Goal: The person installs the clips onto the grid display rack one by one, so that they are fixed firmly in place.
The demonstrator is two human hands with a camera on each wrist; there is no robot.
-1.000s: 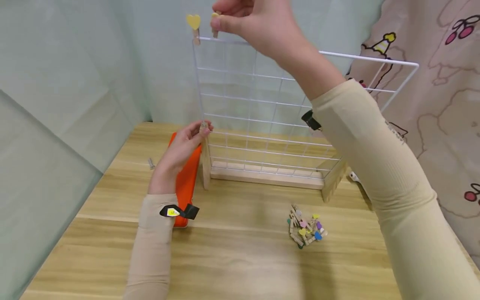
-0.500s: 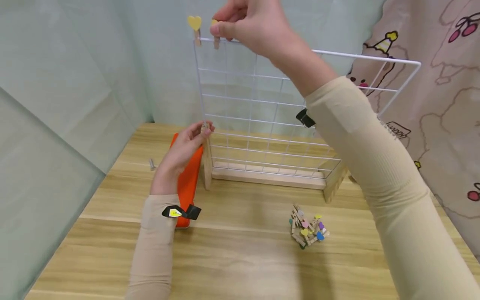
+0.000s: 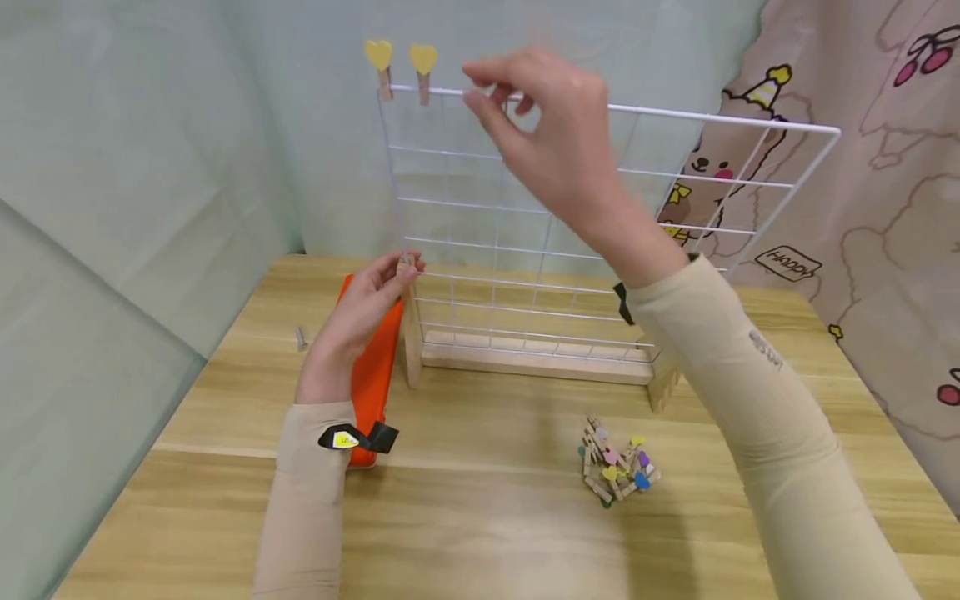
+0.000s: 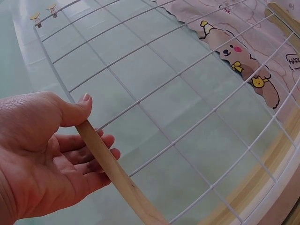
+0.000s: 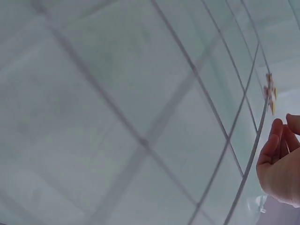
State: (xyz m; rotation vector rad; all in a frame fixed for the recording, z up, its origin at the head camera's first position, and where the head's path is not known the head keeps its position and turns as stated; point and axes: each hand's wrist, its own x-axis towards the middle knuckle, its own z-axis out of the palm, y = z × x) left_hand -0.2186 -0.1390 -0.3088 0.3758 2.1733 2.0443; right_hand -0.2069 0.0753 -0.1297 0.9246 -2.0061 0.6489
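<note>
A white wire grid panel [image 3: 712,118] stands upright in a wooden base [image 3: 536,363]. My left hand [image 3: 360,300] grips the base's left wooden post [image 4: 112,164], thumb on the near side and fingers behind. Two clothespins with yellow hearts, the left one [image 3: 378,57] and the right one [image 3: 423,62], are clipped side by side at the left end of the top wire. Just right of them, my right hand [image 3: 558,133] hovers before the top wire with thumb and forefinger apart. Nothing shows between its fingers in the head view or the right wrist view.
Several small clothespins with coloured hearts lie in a pile [image 3: 611,472] on the wooden table [image 3: 480,533], in front of the grid. An orange flat case [image 3: 372,375] lies beside the left post. A small screw-like metal piece [image 3: 300,337] is farther left. A printed curtain [image 3: 885,275] hangs at right.
My right hand has set the second yellow-heart clothespin on the top wire, let go of it and drawn back to the right. My left hand still holds the post.
</note>
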